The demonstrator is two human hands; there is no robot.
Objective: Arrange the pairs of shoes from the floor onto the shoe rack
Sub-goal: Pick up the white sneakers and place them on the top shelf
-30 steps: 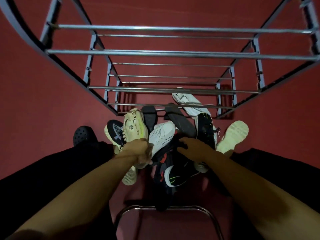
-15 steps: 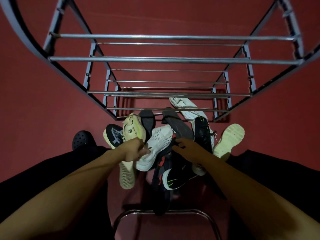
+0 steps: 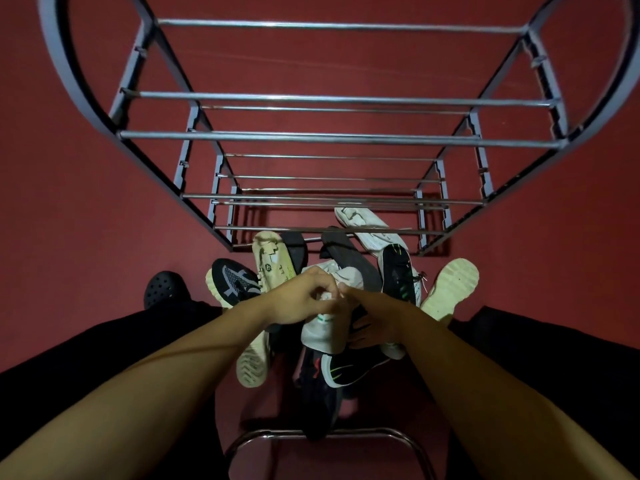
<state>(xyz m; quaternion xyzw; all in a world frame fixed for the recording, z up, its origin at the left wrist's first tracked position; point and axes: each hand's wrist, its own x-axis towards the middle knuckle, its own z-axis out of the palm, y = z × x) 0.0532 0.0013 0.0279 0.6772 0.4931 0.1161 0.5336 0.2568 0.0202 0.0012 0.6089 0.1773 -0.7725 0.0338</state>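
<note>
A pile of several shoes lies on the red floor in front of the metal shoe rack (image 3: 332, 138), whose bars hold nothing. Above the pile hangs a white sneaker (image 3: 327, 327). My left hand (image 3: 301, 299) grips its upper part, fingers curled round it. My right hand (image 3: 372, 317) holds its right side and underside. Around it lie a cream-soled shoe (image 3: 272, 259), a black and grey sneaker (image 3: 232, 280), a black shoe with a green mark (image 3: 398, 271), a white shoe (image 3: 367, 226) and a black and white sneaker (image 3: 346, 370).
My black clog (image 3: 161, 289) stands on the floor at the left. My dark trouser legs fill both lower sides. A chrome curved bar (image 3: 329, 436) sits near the bottom, under my arms. Red floor lies open left and right of the rack.
My left hand has lifted the white sneaker up out of the pile. My right hand has left the dark shoe and come over to the sneaker. The view has tilted up along the rack.
</note>
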